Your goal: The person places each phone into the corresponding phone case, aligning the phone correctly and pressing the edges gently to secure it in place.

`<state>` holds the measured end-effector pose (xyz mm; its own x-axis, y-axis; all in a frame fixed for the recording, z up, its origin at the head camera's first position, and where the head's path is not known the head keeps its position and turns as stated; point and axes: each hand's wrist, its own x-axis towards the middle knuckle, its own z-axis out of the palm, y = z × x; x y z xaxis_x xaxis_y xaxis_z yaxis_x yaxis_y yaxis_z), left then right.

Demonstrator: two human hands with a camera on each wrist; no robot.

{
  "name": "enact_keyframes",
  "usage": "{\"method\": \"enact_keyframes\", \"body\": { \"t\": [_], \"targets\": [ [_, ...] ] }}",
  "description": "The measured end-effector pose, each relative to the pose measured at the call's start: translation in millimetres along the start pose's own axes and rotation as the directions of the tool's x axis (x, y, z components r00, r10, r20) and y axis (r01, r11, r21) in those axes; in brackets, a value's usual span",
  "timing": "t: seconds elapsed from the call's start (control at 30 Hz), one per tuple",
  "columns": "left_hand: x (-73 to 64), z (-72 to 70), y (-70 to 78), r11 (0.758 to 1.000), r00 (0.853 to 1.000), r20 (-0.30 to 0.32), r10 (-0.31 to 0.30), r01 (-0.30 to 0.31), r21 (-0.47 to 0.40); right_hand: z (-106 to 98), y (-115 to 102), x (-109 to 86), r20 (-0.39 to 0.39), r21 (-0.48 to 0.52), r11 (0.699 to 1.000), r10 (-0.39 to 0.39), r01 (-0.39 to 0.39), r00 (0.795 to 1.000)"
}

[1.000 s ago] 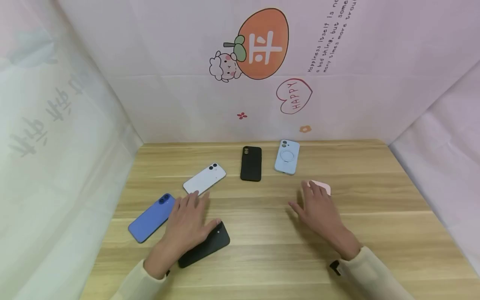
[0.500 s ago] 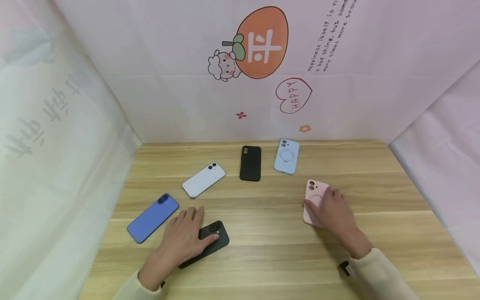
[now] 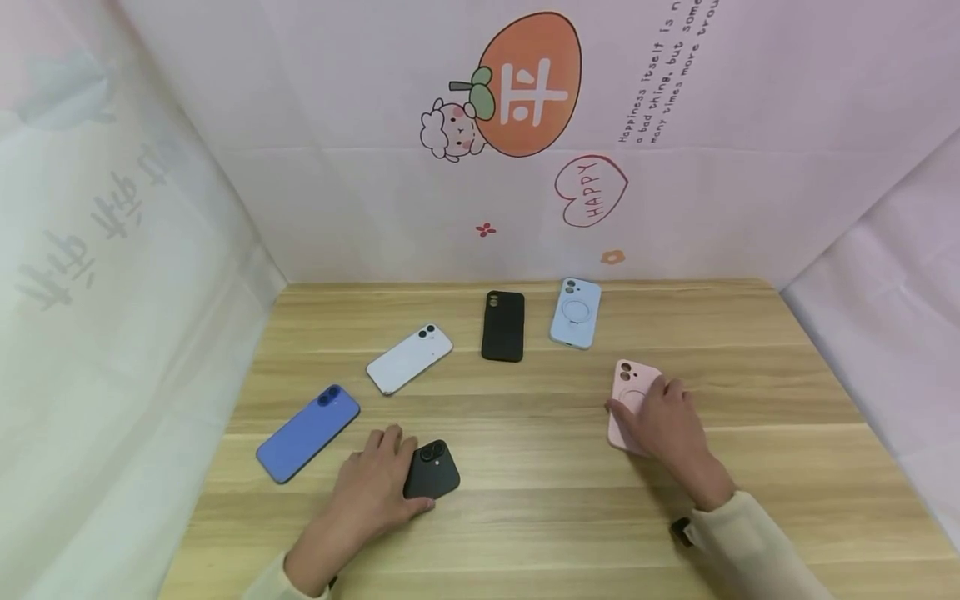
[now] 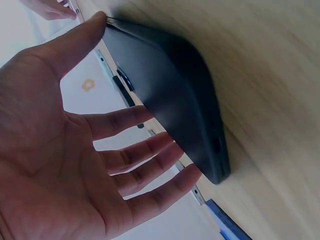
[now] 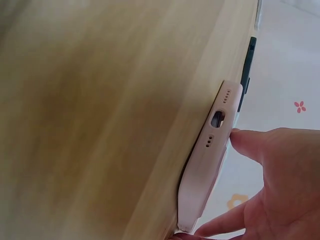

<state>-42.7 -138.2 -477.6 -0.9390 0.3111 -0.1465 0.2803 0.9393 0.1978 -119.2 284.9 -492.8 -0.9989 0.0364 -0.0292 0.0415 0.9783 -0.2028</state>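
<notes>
Left hand grips black phone; right hand seemingly pinches pink case

Three phones, three phone cases

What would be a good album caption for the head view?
Left hand grips a black phone, right hand a pink phone case, at a wooden tabletop.

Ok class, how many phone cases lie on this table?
3: a black case at the back of the table, a light-blue case to its right, and a pink case gripped by the right hand. None appears hidden.
</notes>
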Motion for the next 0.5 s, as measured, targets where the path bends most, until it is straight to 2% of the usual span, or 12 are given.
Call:
{"method": "enact_keyframes", "body": {
  "t": [0.13,0.27,0.37,0.5],
  "targets": [
    [0.6,1.0,4.4,1.000,1.000,0.006,0.007,-0.007,-0.007,-0.2,-2.3,1.9,0.045,0.004,0.999,0.034,-0.034,0.998],
    [1.2,1.6,8.3,1.000,1.000,-0.025,0.013,-0.013,-0.018,-1.3,-3.7,2.9,0.076,0.022,0.998,0.057,-0.058,0.996],
    [1.7,2.2,9.9,1.000,0.999,-0.044,0.008,-0.009,-0.023,-1.3,-4.3,3.5,0.069,0.028,0.999,0.044,-0.046,0.997],
    [2.3,3.2,10.5,0.999,0.999,-0.053,-0.004,0.002,-0.033,-0.1,-6.3,4.3,0.012,0.059,0.998,0.004,-0.005,1.000]
  ]
}}
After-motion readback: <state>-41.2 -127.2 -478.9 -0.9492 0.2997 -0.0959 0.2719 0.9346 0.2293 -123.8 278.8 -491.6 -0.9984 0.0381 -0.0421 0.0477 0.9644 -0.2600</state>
